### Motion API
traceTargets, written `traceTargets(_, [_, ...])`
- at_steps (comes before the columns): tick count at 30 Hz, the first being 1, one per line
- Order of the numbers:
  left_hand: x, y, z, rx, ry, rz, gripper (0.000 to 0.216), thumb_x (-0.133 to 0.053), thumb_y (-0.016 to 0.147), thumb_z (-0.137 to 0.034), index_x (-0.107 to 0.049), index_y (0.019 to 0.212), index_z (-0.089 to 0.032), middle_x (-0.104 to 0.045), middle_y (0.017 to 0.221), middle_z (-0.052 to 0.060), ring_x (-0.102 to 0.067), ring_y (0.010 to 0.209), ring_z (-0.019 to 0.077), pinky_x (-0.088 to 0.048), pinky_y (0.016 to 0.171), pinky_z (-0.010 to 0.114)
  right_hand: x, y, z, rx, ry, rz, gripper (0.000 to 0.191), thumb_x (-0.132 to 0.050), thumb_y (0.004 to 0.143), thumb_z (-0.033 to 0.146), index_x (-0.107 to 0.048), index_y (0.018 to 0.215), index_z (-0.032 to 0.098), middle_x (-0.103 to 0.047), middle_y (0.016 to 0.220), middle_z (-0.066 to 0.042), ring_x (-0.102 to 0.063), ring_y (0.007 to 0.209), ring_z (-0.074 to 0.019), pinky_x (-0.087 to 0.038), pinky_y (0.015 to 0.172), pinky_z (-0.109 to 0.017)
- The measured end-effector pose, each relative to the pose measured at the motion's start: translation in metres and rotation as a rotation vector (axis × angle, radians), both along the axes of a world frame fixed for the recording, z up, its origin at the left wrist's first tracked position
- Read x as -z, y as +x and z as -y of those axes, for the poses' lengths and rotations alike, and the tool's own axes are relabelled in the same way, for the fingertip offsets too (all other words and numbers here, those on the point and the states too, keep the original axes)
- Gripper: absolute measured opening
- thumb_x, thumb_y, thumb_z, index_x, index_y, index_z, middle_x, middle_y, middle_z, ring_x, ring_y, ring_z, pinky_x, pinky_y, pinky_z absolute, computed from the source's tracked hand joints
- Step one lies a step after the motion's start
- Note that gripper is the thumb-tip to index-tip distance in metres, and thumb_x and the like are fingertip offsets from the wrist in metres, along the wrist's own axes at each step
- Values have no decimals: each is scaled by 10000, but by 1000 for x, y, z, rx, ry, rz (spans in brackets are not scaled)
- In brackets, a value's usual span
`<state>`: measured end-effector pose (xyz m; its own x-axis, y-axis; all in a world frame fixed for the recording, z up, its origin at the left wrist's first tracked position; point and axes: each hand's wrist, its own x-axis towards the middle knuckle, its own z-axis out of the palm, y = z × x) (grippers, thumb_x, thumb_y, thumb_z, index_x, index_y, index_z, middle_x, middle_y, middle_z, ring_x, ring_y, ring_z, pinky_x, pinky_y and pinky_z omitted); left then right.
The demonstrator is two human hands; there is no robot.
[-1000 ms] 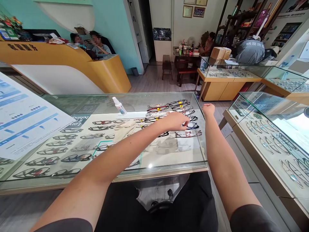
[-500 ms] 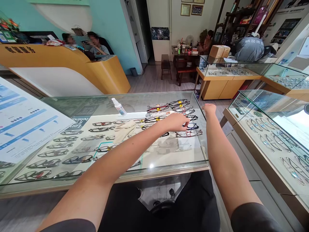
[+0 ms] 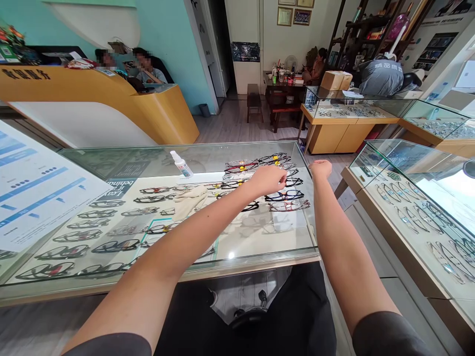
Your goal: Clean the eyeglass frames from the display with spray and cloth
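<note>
My left hand [image 3: 269, 179] reaches across the glass display case [image 3: 241, 257], over the rows of eyeglasses at its right end. Its fingers are curled beside a dark pair of eyeglasses [image 3: 294, 182]; what they hold, if anything, is hidden. Just nearer to me lie a blue-black pair [image 3: 284, 196] and a reddish clear pair [image 3: 289, 205]. By the case's right edge, my right hand [image 3: 321, 169] is closed like a fist, its palm side hidden. Left of the eyeglasses, a white spray bottle [image 3: 181, 164] stands near a crumpled cream cloth [image 3: 190, 200].
A printed sheet [image 3: 40, 185] covers the left end of the case. Another display case [image 3: 404, 198] stands to the right, across a narrow gap. A wooden counter [image 3: 163, 111] with two seated people is at the back left. A person in grey [image 3: 380, 76] bends over the far case.
My left hand has moved slightly away from me, from the blue-black eyeglasses toward the pair behind. My right hand keeps its place by the edge, and the view shifts a little.
</note>
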<state>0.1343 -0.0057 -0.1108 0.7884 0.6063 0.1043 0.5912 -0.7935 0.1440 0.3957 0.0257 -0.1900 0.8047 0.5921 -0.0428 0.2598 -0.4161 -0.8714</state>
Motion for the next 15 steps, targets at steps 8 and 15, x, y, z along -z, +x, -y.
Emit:
traceTargets(8, [1, 9, -4, -51, -3, -41, 188, -611, 936, -257, -779, 1014, -228, -835, 1066, 53, -760, 1028, 266, -479, 757, 320, -8, -7, 9, 53, -153, -94, 335, -696, 1063, 388, -694, 1339, 198, -708, 1374, -114, -727, 1159, -243, -646, 990, -459])
traceTargets(15, [6, 17, -10, -69, -3, -52, 204, -648, 921, -291, -809, 1023, -218, -839, 1074, 82, -766, 1057, 280, -499, 784, 321, 0, -4, 13, 46, -81, -81, 314, -685, 1070, 390, -702, 1328, 211, -709, 1377, -114, -726, 1153, -235, -646, 992, -449])
